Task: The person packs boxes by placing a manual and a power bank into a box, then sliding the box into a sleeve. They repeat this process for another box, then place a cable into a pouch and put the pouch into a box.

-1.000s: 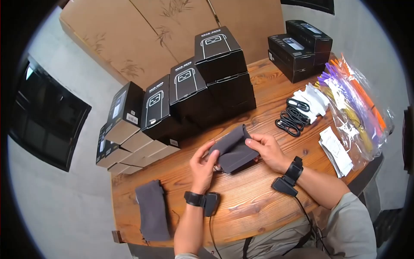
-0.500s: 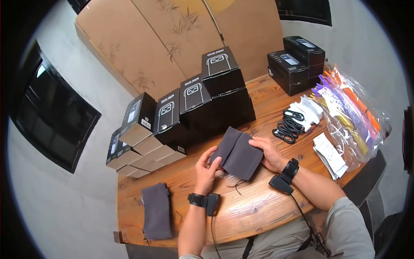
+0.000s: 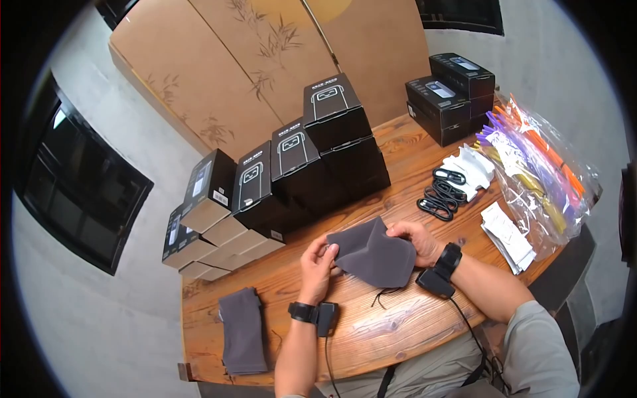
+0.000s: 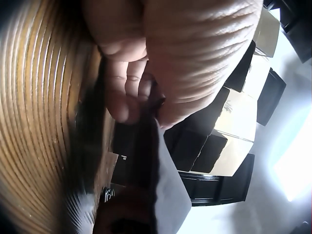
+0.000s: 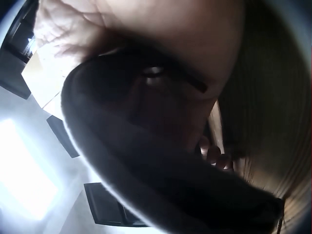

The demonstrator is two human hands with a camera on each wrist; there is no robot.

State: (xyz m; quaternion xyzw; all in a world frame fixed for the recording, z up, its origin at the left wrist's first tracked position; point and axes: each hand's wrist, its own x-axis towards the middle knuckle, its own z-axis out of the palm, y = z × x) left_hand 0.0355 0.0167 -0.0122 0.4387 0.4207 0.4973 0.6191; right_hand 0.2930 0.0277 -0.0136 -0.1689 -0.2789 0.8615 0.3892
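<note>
Both hands hold a dark grey cloth drawstring pouch [image 3: 375, 255] above the table, its thin dark cord [image 3: 379, 297] hanging from the near edge. At the pouch's left corner my left hand [image 3: 317, 265] pinches the cloth between thumb and fingers. My right hand [image 3: 417, 240] grips the right side, thumb on top, the other fingers hidden beneath. In the left wrist view the cloth [image 4: 170, 180] appears edge-on below the hand. Dark folds of the pouch [image 5: 146, 141] fill much of the right wrist view. Another grey pouch [image 3: 243, 331] lies flat at the table's left.
Stacked black boxes [image 3: 255, 179] line the back left, with more black boxes [image 3: 451, 96] at the back right. Coiled black cables [image 3: 441, 196], white packets [image 3: 471, 172], folded papers [image 3: 507, 235] and a plastic bag of colourful strips [image 3: 537, 172] lie on the right.
The pouch has been turned and unfolded from a doubled shape, its cord coming into view at the near edge. Both hands keep hold of it; the view has shifted slightly.
</note>
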